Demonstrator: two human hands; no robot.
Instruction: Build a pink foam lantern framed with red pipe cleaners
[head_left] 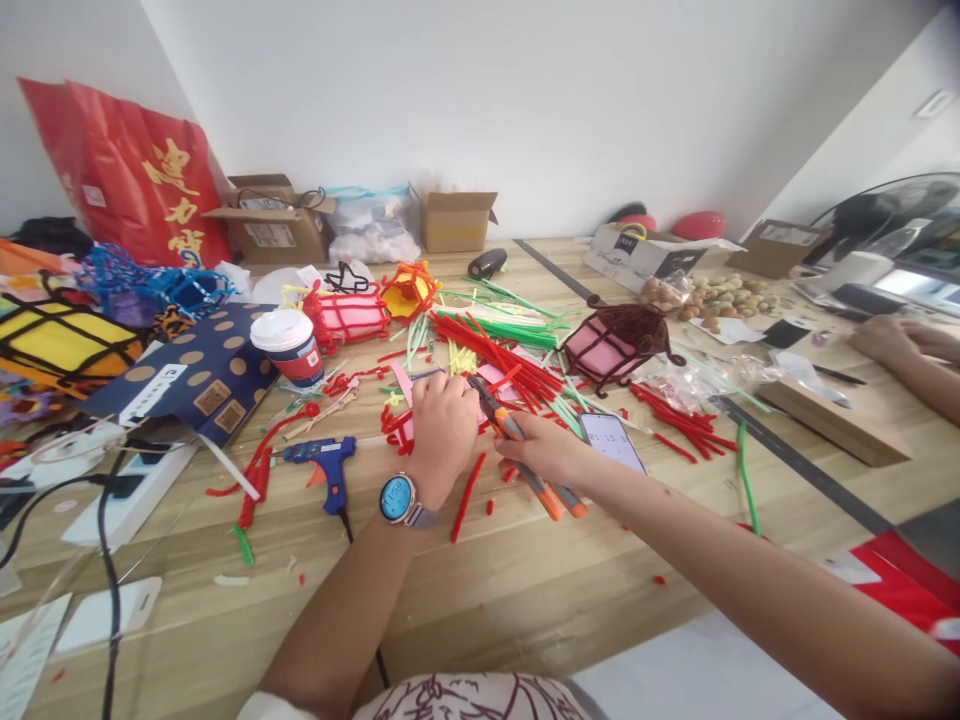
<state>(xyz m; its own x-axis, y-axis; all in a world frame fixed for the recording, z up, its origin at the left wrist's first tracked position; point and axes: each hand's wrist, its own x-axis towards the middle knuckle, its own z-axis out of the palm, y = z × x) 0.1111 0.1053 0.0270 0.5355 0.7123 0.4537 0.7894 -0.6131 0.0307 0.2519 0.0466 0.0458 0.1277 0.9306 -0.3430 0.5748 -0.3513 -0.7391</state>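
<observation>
My right hand [546,450] is closed around pliers [487,397] with orange and grey handles, their jaws pointing away beside my left fingers. My left hand [446,425], a smartwatch on its wrist, is closed with knuckles up; whatever its fingers hold is hidden. A pink piece edged in red pipe cleaner [401,432] shows just left of that hand. Beyond both hands lies a pile of red pipe cleaners [499,355] over green ones [517,328]. A phone [611,442] showing a timer lies right of my right hand.
Left of my hands lie a blue glue gun [330,470] and a lidded paper cup [289,345]. Pipe-cleaner lanterns stand around: a red-framed pink one [349,315], a brown-framed one [619,345], a yellow one [60,340]. Another person's hands [900,345] rest at far right.
</observation>
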